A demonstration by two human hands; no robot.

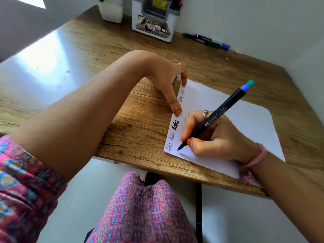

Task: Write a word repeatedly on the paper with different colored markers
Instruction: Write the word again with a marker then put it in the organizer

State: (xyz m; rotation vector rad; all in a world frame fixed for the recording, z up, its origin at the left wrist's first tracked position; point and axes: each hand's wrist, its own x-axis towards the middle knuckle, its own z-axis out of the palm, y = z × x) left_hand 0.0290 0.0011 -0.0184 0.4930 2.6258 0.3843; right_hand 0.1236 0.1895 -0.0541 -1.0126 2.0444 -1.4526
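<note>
Paper (236, 123), white, handwritten words down its left edge.

The white plastic desk organiser (152, 30) and the white plant pot (112, 12) are cut off by the top edge. The left hand (166, 79) hides most of a blue object beneath it, and its thumb covers one written word on the white paper sheet (245, 120).

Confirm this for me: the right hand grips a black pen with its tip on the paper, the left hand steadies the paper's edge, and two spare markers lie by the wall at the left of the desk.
One detail is wrong. The head view shows the two spare markers by the wall at the far right of the desk, not the left. The rest stands: the right hand grips the black pen, tip on the paper, and the left hand steadies its edge.
</note>
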